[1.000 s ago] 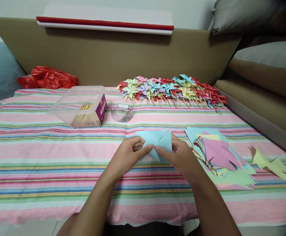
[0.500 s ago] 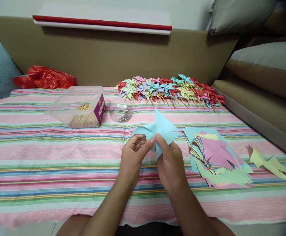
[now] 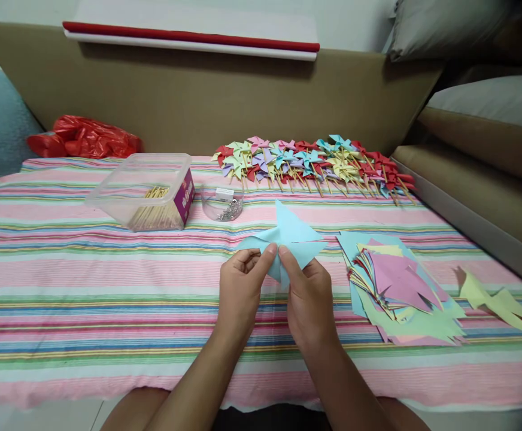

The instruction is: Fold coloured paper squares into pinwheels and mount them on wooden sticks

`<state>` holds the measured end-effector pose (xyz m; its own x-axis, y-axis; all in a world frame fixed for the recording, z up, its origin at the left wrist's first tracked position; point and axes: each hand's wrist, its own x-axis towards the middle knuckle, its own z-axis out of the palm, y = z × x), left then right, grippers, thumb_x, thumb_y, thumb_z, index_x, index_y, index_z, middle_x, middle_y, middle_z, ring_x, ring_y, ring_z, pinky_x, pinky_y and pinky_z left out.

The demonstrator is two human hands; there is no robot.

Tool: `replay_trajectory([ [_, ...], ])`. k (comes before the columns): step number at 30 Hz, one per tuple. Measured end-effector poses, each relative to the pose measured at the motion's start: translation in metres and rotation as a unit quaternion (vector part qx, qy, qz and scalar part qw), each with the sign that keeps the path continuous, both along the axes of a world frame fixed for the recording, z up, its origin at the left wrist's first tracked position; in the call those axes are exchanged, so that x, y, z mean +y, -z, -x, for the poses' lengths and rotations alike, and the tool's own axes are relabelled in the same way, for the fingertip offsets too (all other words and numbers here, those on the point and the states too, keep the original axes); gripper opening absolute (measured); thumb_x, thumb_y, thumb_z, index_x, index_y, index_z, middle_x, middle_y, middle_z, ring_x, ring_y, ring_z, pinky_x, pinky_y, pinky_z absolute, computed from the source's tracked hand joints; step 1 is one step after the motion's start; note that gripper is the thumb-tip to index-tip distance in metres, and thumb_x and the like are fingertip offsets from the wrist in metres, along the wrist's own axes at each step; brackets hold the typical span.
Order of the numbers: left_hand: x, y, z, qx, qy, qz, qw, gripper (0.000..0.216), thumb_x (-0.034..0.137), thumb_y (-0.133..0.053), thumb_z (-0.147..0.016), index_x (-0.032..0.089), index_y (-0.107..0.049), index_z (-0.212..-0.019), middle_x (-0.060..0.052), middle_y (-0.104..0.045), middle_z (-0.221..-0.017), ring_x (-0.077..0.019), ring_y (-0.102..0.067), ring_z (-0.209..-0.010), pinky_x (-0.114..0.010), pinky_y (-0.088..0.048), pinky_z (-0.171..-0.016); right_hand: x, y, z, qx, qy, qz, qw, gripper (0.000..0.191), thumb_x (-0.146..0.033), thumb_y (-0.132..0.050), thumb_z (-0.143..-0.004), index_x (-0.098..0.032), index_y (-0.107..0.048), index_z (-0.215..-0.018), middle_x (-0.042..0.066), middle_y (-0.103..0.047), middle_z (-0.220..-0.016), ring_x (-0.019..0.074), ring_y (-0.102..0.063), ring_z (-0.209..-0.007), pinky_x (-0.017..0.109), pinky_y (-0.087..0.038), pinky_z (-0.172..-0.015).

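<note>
Paper (image 3: pixel 294 230), blue, slit and partly folded, is pinched in both hands over the striped cloth (image 3: pixel 108 299).

The left hand (image 3: pixel 240 284) grips its near left part, thumb on top; the right hand (image 3: pixel 310 299) pinches it from the other side, the two thumb tips side by side close to the paper's middle. The paper lies nearer the person than the dish (image 3: pixel 208 207) of metal bits, with the cut sheets (image 3: pixel 400 281) off to its right. If either thumb eases, the bent flaps would likely spring open, since only the fingers seem to hold them. Pulling the hands apart could run the right-hand slit into the centre and tear it; uneven pressing could skew a crease.
</note>
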<state>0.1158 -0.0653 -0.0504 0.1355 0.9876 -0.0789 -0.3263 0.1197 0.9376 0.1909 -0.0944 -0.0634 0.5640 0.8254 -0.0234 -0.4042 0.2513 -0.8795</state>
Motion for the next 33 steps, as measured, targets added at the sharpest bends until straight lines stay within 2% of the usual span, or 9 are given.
replay_trajectory([
  [7, 0.002, 0.001, 0.002, 0.004, 0.003, -0.008, 1.0, 0.029, 0.04, -0.081, -0.078, 0.014, -0.07, -0.072, 0.0, -0.059, -0.067, -0.0121, -0.052, -0.068, -0.023, -0.043, -0.062, 0.0, -0.002, 0.0, -0.019, -0.003, 0.018, 1.0, 0.036, -0.038, -0.078, -0.08, -0.018, -0.07, -0.109, 0.006, -0.075, -0.108, 0.0242, -0.067, -0.102, 0.039, -0.054, -0.088],
  [11, 0.008, 0.001, 0.005, -0.052, -0.01, 0.015, 0.998, 0.029, 0.039, -0.083, -0.075, 0.014, -0.069, -0.073, 0.0, -0.062, -0.072, -0.0108, -0.053, -0.068, -0.022, -0.045, -0.065, -0.001, -0.007, -0.009, -0.034, -0.003, 0.005, 0.999, 0.027, -0.046, -0.062, -0.091, -0.021, -0.066, -0.102, 0.004, -0.071, -0.103, 0.02, -0.067, -0.095, 0.037, -0.055, -0.085],
  [14, 0.014, 0.0, 0.011, -0.087, -0.028, 0.038, 0.995, 0.03, 0.036, -0.087, -0.07, 0.014, -0.068, -0.072, 0.001, -0.061, -0.072, -0.01, -0.054, -0.068, -0.021, -0.046, -0.065, -0.003, -0.006, -0.024, -0.134, 0.046, -0.017, 0.99, 0.025, -0.037, -0.062, -0.091, -0.027, -0.058, -0.113, 0.004, -0.064, -0.119, 0.0191, -0.066, -0.099, 0.038, -0.055, -0.086],
  [16, 0.017, 0.0, 0.015, -0.104, -0.033, 0.049, 0.993, 0.03, 0.036, -0.088, -0.069, 0.014, -0.067, -0.072, 0.001, -0.061, -0.072, -0.0099, -0.055, -0.068, -0.02, -0.047, -0.064, -0.006, -0.005, -0.032, -0.274, 0.06, -0.032, 0.959, 0.034, -0.028, -0.066, -0.087, -0.031, -0.056, -0.12, 0.006, -0.057, -0.13, 0.0216, -0.064, -0.109, 0.041, -0.054, -0.09],
  [19, 0.019, 0.0, 0.017, -0.12, -0.03, 0.056, 0.991, 0.03, 0.036, -0.086, -0.071, 0.014, -0.066, -0.071, 0.001, -0.062, -0.072, -0.0098, -0.056, -0.067, -0.02, -0.047, -0.063, -0.009, -0.004, -0.039, -0.467, 0.038, -0.039, 0.883, 0.028, -0.022, -0.064, -0.088, -0.03, -0.065, -0.115, 0.009, -0.049, -0.139, 0.0259, -0.056, -0.123, 0.048, -0.051, -0.098],
  [21, 0.019, 0.0, 0.018, -0.125, -0.026, 0.058, 0.99, 0.029, 0.036, -0.086, -0.071, 0.015, -0.066, -0.071, 0.002, -0.062, -0.072, -0.0095, -0.055, -0.066, -0.02, -0.047, -0.061, -0.01, -0.004, -0.039, -0.526, 0.026, -0.045, 0.849, 0.021, -0.02, -0.064, -0.089, -0.029, -0.071, -0.107, 0.009, -0.045, -0.142, 0.0262, -0.055, -0.123, 0.05, -0.05, -0.102],
  [23, 0.019, 0.0, 0.018, -0.127, -0.025, 0.058, 0.99, 0.029, 0.035, -0.087, -0.07, 0.015, -0.066, -0.071, 0.002, -0.062, -0.07, -0.009, -0.055, -0.064, -0.019, -0.046, -0.06, -0.01, -0.005, -0.038, -0.545, 0.022, -0.053, 0.836, 0.015, -0.021, -0.067, -0.088, -0.028, -0.074, -0.1, 0.009, -0.045, -0.143, 0.0257, -0.057, -0.118, 0.051, -0.05, -0.101],
  [29, 0.018, -0.001, 0.018, -0.097, -0.024, 0.047, 0.994, 0.029, 0.035, -0.087, -0.069, 0.014, -0.068, -0.073, 0.002, -0.063, -0.071, -0.0093, -0.055, -0.065, -0.02, -0.047, -0.063, -0.009, -0.007, -0.039, -0.531, 0.023, -0.052, 0.846, 0.004, -0.028, -0.073, -0.087, -0.027, -0.077, -0.088, 0.008, -0.05, -0.141, 0.0257, -0.058, -0.116, 0.049, -0.051, -0.1],
  [33, 0.017, -0.002, 0.018, -0.075, -0.026, 0.038, 0.996, 0.029, 0.036, -0.087, -0.07, 0.014, -0.068, -0.072, 0.002, -0.062, -0.068, -0.0094, -0.054, -0.065, -0.02, -0.047, -0.065, -0.01, -0.007, -0.042, -0.495, 0.015, -0.03, 0.868, 0.008, -0.036, -0.073, -0.086, -0.029, -0.077, -0.087, 0.007, -0.05, -0.141, 0.0272, -0.057, -0.117, 0.05, -0.05, -0.099],
])
